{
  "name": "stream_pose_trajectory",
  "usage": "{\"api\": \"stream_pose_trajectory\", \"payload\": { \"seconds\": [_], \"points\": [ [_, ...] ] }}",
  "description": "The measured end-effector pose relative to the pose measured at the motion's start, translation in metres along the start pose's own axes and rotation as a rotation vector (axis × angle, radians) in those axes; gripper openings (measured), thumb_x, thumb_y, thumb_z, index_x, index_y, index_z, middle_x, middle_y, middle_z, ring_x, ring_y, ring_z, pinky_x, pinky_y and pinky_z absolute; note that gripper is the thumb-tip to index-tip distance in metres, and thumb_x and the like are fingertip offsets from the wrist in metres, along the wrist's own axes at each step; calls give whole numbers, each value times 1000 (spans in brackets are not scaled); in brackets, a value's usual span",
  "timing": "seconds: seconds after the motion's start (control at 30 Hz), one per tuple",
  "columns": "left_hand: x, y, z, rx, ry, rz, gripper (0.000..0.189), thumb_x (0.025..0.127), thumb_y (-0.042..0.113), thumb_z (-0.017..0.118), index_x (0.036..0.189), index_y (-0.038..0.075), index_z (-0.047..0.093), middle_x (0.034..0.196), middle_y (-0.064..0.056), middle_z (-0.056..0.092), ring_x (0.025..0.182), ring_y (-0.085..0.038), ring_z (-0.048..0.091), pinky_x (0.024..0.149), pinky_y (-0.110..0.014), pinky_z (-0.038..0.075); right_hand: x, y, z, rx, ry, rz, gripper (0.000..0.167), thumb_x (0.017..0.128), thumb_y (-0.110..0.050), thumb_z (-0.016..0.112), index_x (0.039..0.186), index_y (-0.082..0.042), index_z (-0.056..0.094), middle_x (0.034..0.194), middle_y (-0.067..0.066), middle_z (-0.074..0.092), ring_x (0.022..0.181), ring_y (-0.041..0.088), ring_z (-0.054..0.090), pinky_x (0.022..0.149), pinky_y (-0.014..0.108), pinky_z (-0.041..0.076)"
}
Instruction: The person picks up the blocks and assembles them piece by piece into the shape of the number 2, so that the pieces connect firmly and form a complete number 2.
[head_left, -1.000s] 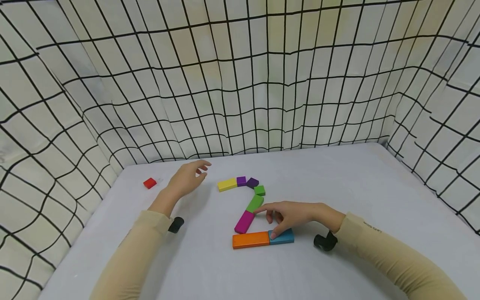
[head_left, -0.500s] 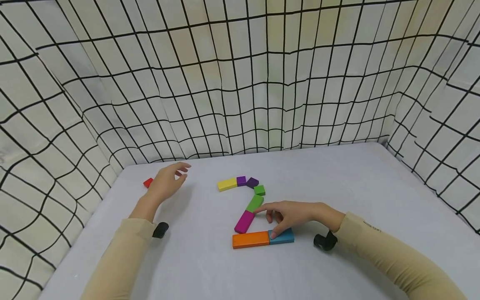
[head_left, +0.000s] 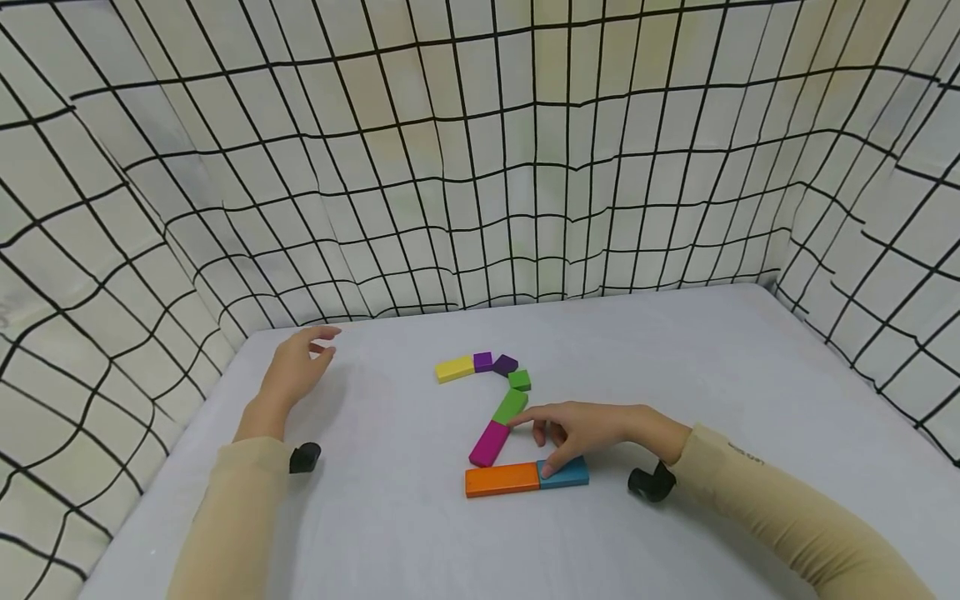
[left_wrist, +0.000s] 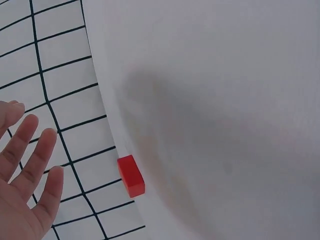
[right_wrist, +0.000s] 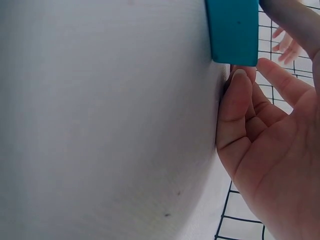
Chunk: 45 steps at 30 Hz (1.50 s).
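In the head view my left hand (head_left: 292, 371) hovers over the table's far left corner, fingers loosely bent and holding nothing. A red block (left_wrist: 131, 176) lies on the table near it in the left wrist view; in the head view the hand hides it. My right hand (head_left: 585, 429) rests at the row of blocks. Its thumb touches the blue block (head_left: 568, 472), which abuts an orange block (head_left: 501, 481). The index fingertip touches where the green block (head_left: 510, 407) meets the magenta block (head_left: 489, 444). The right hand's other fingers are curled beneath the palm.
Beyond the green block, a small green block (head_left: 519, 381), a dark purple block (head_left: 506, 365), a purple block (head_left: 482, 362) and a yellow block (head_left: 454, 369) curve leftward. Black netting (head_left: 480, 167) over white cloth walls surrounds the white table (head_left: 405, 533).
My left hand has moved left, from beside the yellow block to over the red block, which it now covers in the head view. My right hand and the row have stayed put.
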<state>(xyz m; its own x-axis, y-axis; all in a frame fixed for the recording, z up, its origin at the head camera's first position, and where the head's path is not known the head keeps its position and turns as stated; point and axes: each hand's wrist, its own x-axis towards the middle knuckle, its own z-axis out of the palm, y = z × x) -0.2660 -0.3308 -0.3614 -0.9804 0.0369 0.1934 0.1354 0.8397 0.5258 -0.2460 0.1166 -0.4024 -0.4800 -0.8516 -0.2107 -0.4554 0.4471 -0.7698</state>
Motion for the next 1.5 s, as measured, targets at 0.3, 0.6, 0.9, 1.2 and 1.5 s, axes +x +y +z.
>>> {"api": "stream_pose_trajectory", "payload": {
  "seconds": [0.3,0.6,0.9,1.2,1.5],
  "points": [
    [-2,-27,-3,6,47,-88,39,101,7,50,139,-2,54,135,-29,56,111,-44,58,88,-55,48,0,2,1,-3,0,8,69,91,-17,80,152,-13,48,101,-2,56,78,11,52,70,22,43],
    [-2,-45,-5,-2,25,-242,44,102,7,44,144,-3,48,139,-36,47,118,-51,51,97,-62,45,-1,2,0,-4,0,23,69,91,-17,80,152,-14,48,100,-2,56,78,11,53,69,22,43],
    [2,-51,-8,-17,-115,-356,51,102,4,43,152,-5,36,152,-37,30,137,-56,31,109,-68,31,0,3,1,-5,4,39,69,90,-17,81,152,-16,48,101,-3,56,79,12,53,70,23,44],
    [5,-51,-11,6,-197,-390,57,102,6,42,157,-3,27,155,-39,24,140,-58,25,110,-70,27,0,2,0,0,3,31,69,91,-17,80,151,-15,48,102,-3,57,79,11,53,70,23,44],
    [9,-56,-11,89,-205,-376,58,100,7,47,154,-4,30,147,-41,31,133,-60,31,102,-73,33,2,2,-1,-4,-4,35,70,91,-18,81,152,-17,47,101,-4,57,79,10,53,70,22,44]
  ]
}}
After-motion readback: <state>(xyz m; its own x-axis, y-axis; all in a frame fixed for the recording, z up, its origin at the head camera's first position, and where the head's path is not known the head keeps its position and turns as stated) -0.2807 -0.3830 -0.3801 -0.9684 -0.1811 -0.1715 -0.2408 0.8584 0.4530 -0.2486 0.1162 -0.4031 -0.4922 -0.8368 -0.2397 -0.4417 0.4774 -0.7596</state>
